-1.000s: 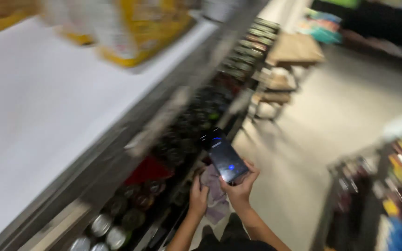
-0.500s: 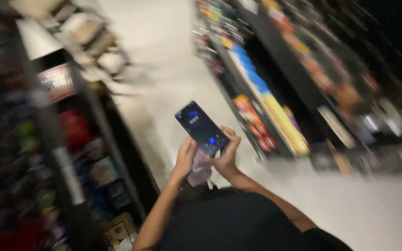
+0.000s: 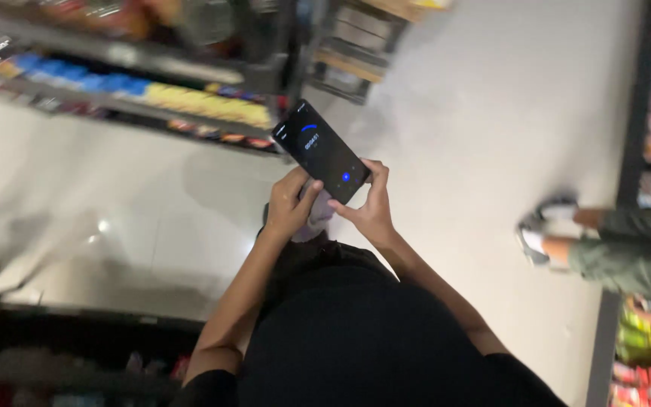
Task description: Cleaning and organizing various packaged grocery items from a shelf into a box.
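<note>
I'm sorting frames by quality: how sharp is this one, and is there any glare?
Head view: the phone and both hands, left hand and right hand, are fairly sharp; the shelves are motion-smeared; a small glare spot on the glossy floor; the lower left corner is dark.

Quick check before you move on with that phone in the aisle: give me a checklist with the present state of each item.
1. Phone held by both hands: ok; left hand at its lower edge, right hand at its side.
2. Screen lit and facing the camera: ok; dark display with a blue arc and a blue dot.
3. Pale cloth tucked under the phone between the hands: cannot tell how firmly it is held.
4. Floor ahead: not ok; another person's leg and shoe stand close on the right.
5. Shelf of goods on the left: ok; apart from the hands.
6. Screen content readable: cannot tell; too small.
</note>
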